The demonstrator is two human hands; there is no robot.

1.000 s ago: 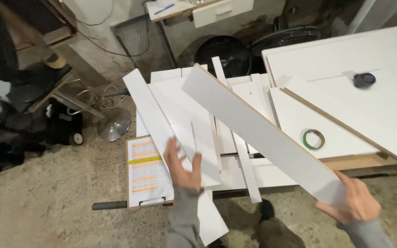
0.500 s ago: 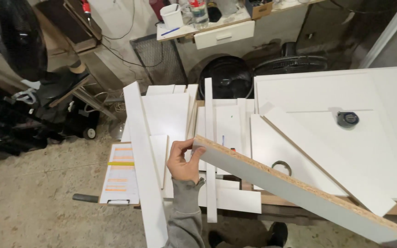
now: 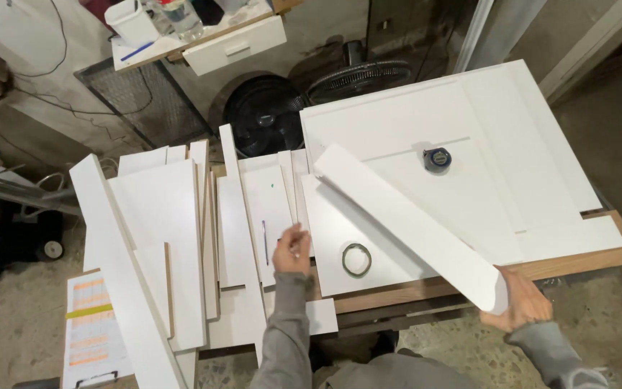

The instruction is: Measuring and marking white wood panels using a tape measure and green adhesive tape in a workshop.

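Note:
My right hand [image 3: 521, 302] grips the near end of a long white board [image 3: 412, 223]. The board slants up and to the left over the white panels on the worktable. My left hand [image 3: 291, 248] hovers over narrow white panels [image 3: 264, 209] in the middle, fingers loosely apart and holding nothing. Just right of that hand, a ring of tape [image 3: 356, 259] lies on a white panel.
A large white door panel [image 3: 484, 122] carries a blue tape measure [image 3: 436, 158]. A long white strip [image 3: 120, 274] leans at the left over stacked panels. A clipboard with paper [image 3: 91, 335] lies on the floor. Two black fans [image 3: 264, 115] and a drawer [image 3: 235, 47] are behind.
My left hand has let go of the long board and dropped toward the narrow panels. The board has swung right, its face now up, held only by my right hand.

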